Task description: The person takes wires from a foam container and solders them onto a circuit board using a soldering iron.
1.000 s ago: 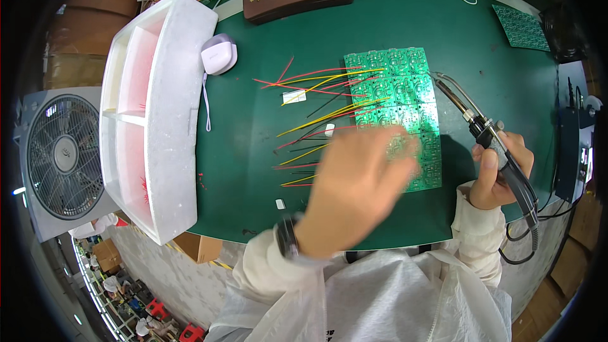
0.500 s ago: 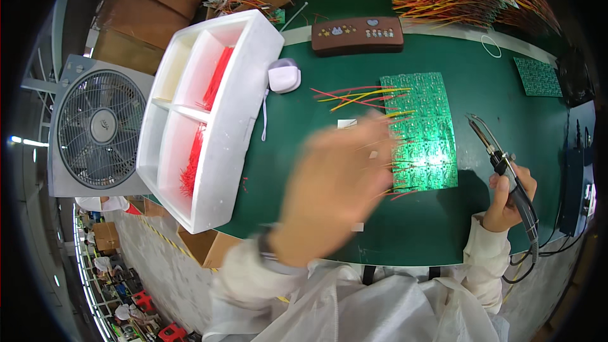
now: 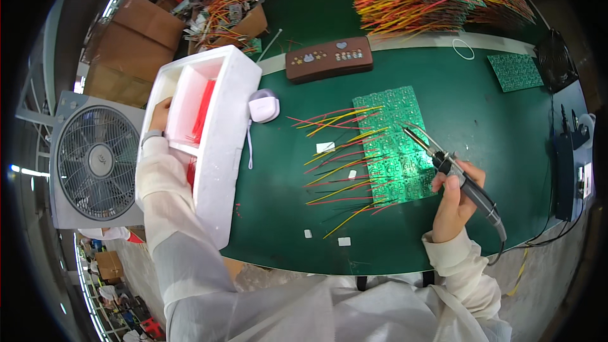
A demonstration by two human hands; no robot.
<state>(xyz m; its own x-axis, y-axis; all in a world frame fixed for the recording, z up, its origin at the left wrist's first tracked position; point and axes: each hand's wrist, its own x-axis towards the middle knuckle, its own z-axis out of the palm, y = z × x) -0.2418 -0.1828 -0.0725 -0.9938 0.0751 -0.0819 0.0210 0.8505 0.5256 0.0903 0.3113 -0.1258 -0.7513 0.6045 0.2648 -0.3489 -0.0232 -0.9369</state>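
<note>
My left hand (image 3: 161,115) reaches into the far left compartment of a white foam box (image 3: 218,183); its fingertips are hidden there. Red wires (image 3: 204,111) lie in the compartment beside it. In my right hand (image 3: 457,202) is a soldering iron (image 3: 465,183) with a thin curved metal tube along its tip. That tip hovers over the right part of a green circuit board panel (image 3: 405,183), and I cannot tell whether it touches. Red, yellow and black wires (image 3: 339,173) stick out leftward from the panel's left side.
A brown decorated case (image 3: 329,60) and a lilac-white small case (image 3: 264,107) lie behind. Bundled wires on boards (image 3: 424,0) are piled at the back. Another green panel (image 3: 515,72) lies at right, near a blue unit (image 3: 573,171). A fan (image 3: 98,159) stands left.
My left hand has moved from the panel's left edge into the foam box. The soldering iron has come left over the panel. The whole view has shifted somewhat.
</note>
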